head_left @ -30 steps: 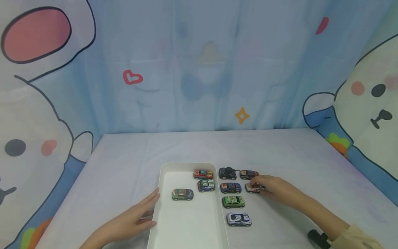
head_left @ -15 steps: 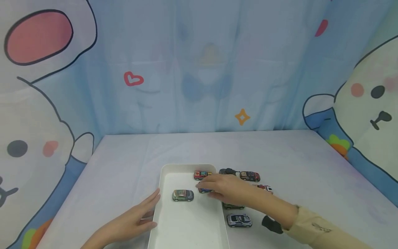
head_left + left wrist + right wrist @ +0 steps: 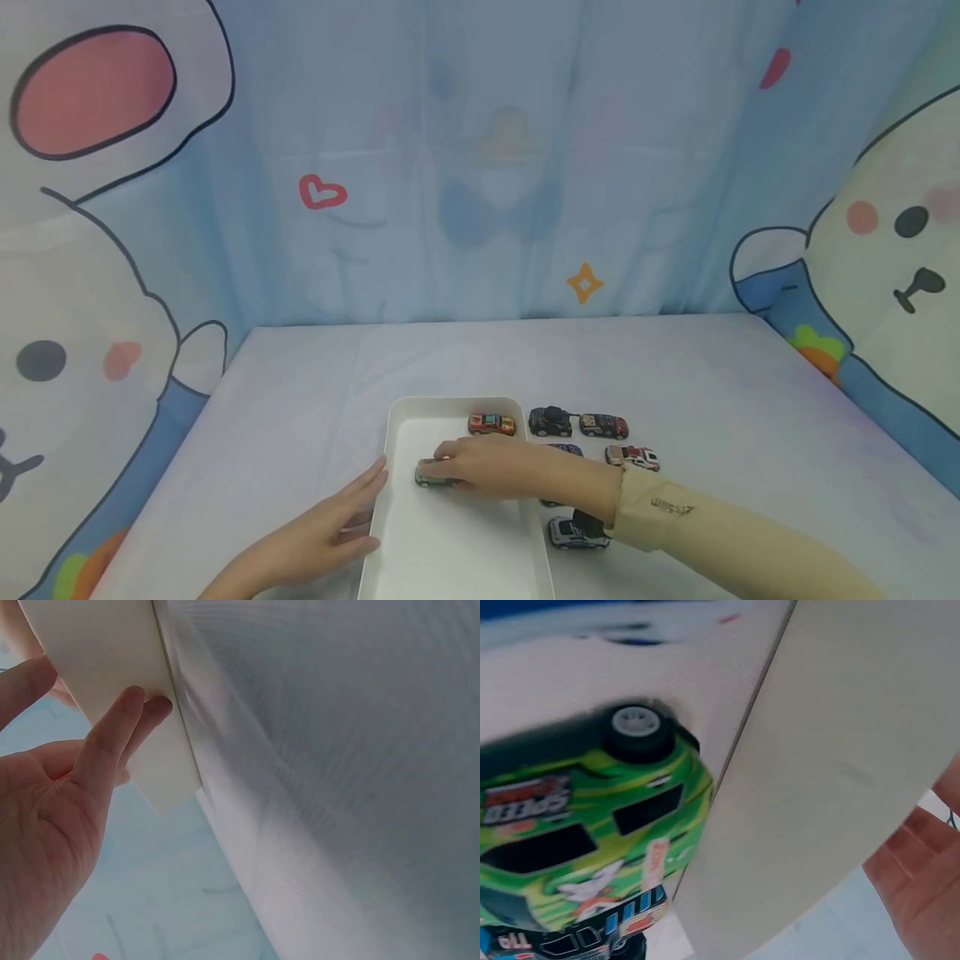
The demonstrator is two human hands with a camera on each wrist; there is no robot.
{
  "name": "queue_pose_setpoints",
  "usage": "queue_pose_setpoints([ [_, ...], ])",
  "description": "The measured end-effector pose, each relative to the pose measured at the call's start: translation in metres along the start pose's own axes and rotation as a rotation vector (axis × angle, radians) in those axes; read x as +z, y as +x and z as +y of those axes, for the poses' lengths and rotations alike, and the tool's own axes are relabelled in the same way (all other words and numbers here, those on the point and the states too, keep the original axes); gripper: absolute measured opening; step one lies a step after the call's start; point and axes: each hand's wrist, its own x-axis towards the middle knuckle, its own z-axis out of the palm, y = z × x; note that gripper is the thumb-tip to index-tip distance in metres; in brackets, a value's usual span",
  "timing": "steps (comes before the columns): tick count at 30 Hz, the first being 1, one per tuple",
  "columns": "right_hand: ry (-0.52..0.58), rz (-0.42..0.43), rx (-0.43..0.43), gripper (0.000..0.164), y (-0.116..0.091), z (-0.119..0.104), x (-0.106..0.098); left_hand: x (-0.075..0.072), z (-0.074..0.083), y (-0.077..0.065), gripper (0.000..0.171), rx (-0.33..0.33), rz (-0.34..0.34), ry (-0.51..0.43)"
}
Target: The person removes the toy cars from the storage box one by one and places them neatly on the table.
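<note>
Passage: near floor of the white tray (image 3: 457,550); tabletop (image 3: 450,358) behind it. Obstructions: left hand (image 3: 326,533) at the left tray wall; right hand (image 3: 487,467) over mid-tray, forearm (image 3: 577,479) spanning the right wall; black toy car (image 3: 551,422) just outside.

A small dull-green toy car (image 3: 432,477), partly covered by the right hand (image 3: 487,467), sits inside a shallow white rectangular tray (image 3: 461,546).
</note>
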Motion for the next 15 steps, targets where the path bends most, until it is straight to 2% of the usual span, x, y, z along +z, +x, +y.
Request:
queue_pose_setpoints([
  [8, -0.025, 0.061, 0.012, 0.028, 0.017, -0.004, -0.002, -0.001, -0.002, 0.000, 0.074, 0.041, -0.014, -0.001],
  [15, -0.050, 0.057, 0.018, 0.024, 0.022, -0.006, -0.003, -0.001, -0.003, 0.000, 0.073, 0.066, -0.015, 0.004],
])
